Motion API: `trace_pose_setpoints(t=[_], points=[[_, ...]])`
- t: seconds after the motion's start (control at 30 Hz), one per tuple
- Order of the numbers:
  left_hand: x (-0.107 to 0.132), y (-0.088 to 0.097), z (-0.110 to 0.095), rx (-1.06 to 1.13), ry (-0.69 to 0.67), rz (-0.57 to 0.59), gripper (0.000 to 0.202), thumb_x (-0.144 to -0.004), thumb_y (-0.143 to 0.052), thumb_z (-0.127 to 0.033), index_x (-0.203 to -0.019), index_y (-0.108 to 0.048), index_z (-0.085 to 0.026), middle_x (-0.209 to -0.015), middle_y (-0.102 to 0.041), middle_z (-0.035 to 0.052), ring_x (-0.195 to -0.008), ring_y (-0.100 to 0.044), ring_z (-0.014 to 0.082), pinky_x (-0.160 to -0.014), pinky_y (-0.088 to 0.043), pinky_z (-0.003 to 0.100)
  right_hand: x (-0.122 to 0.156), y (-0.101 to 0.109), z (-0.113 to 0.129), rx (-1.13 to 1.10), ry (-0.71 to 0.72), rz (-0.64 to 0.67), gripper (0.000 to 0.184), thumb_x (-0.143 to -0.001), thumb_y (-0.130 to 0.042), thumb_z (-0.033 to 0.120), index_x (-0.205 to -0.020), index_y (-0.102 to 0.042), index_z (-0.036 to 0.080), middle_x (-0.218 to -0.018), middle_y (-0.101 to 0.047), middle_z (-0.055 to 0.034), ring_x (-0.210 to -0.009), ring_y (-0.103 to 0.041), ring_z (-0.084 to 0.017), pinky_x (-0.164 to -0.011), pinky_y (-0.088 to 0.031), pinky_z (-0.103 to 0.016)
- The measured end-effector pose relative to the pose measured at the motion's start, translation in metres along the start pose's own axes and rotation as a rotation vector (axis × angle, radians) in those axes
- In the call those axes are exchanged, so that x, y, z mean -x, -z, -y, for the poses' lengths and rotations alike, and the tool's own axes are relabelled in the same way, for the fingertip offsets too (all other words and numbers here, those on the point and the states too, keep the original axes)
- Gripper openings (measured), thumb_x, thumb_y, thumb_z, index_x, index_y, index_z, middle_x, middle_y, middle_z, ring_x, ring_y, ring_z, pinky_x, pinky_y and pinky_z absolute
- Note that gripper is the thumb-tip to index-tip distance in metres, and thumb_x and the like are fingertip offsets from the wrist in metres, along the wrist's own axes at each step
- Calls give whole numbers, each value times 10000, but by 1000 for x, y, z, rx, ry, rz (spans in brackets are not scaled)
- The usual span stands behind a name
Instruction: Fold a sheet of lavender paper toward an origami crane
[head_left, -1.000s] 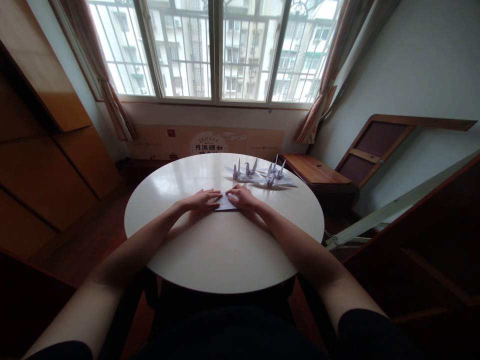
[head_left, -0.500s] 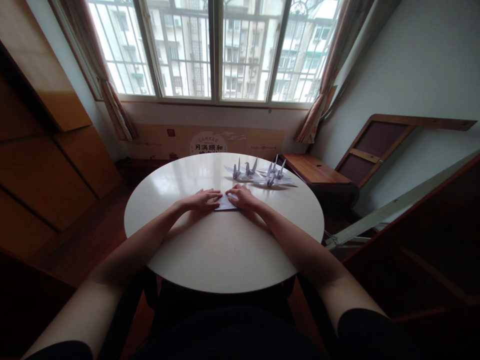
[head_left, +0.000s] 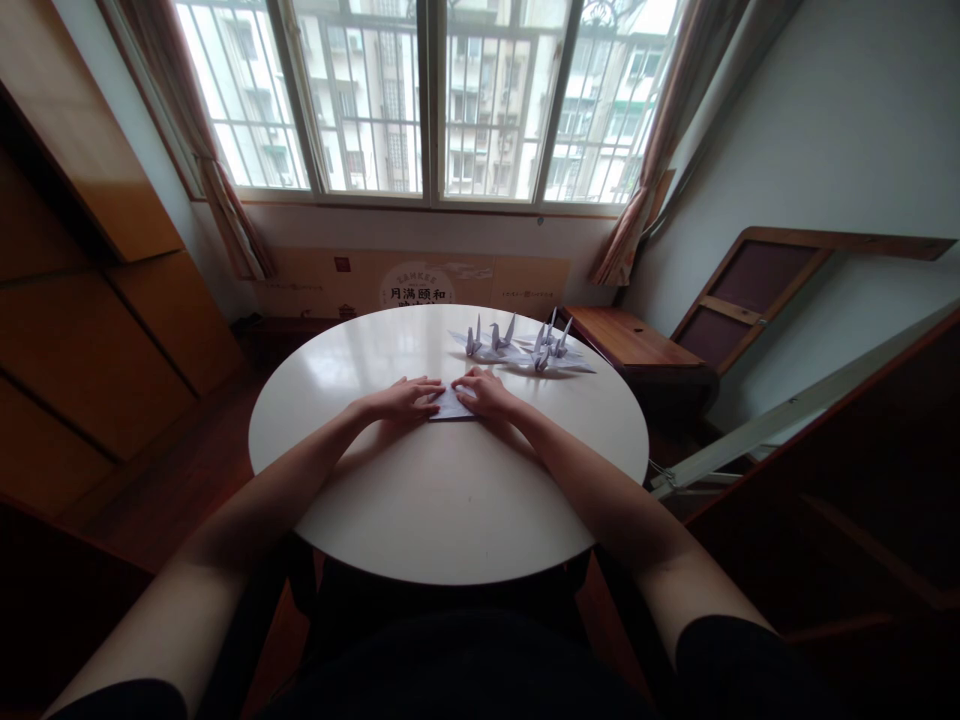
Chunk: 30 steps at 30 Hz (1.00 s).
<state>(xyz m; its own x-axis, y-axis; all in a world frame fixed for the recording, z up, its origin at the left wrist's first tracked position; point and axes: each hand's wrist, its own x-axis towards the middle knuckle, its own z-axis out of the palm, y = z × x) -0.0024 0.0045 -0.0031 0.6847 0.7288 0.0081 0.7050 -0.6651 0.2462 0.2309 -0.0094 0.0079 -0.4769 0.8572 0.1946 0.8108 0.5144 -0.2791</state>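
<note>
A small folded sheet of white paper [head_left: 452, 406] lies flat on the round white table [head_left: 450, 510], between my two hands. My left hand [head_left: 409, 398] rests on its left side, fingers stretched out over the paper and thumb apart. On the right side my right hand [head_left: 486, 392] presses down with its fingers extended toward the middle. Parts of the paper are hidden under both hands. Behind the right hand stand several folded paper cranes [head_left: 501, 340], close together with wings spread.
A wooden bench [head_left: 630, 338] stands past the table's right rim, with a wooden-framed panel [head_left: 750, 290] leaning on the wall. Beyond the far edge is a printed cardboard sheet [head_left: 300, 280] below the window. Orange-brown cabinets [head_left: 150, 320] line the left.
</note>
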Motion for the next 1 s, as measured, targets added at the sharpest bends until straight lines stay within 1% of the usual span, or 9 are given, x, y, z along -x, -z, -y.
trace_pose_setpoints(t=[0.27,0.5,0.7,0.87,1.0], points=[[0,0,-1,9,6,1,653,-909,-393,-604,-1441,-402,-227,-1520,-351,135,-1424,-254,337,-1135,-155,585,1,1,1,-4,-7,6,328,-902,-536,316,-1202,-653,254,-1186,-559,-107,-1066,-509,-264,-941,-371,-394],[0,-2,2,9,1,-4,644,-909,-390,-611,-1440,-404,-246,-1523,-351,121,-1424,-256,330,-1138,-166,570,0,0,-1,7,5,-9,327,-900,-543,320,-1201,-653,257,-1171,-564,-100,-1052,-516,-252,-930,-379,-377],[-3,-5,7,8,-3,-2,654,-904,-382,-628,-1443,-400,-259,-1523,-356,107,-1426,-252,325,-1143,-156,560,0,0,0,-8,-3,0,330,-902,-534,321,-1202,-651,249,-1182,-555,-104,-1082,-505,-260,-947,-371,-384],[-2,-4,5,12,7,7,681,-898,-362,-653,-1452,-384,-258,-1532,-338,110,-1430,-239,330,-1142,-134,575,0,0,0,-10,-4,3,335,-901,-536,320,-1207,-649,246,-1183,-556,-104,-1082,-503,-261,-950,-367,-386],[-1,-2,3,15,4,11,690,-896,-358,-658,-1449,-390,-247,-1530,-339,117,-1428,-242,334,-1141,-140,575,0,1,0,-9,-10,6,327,-905,-534,323,-1203,-652,257,-1182,-554,-102,-1078,-506,-259,-945,-369,-386]])
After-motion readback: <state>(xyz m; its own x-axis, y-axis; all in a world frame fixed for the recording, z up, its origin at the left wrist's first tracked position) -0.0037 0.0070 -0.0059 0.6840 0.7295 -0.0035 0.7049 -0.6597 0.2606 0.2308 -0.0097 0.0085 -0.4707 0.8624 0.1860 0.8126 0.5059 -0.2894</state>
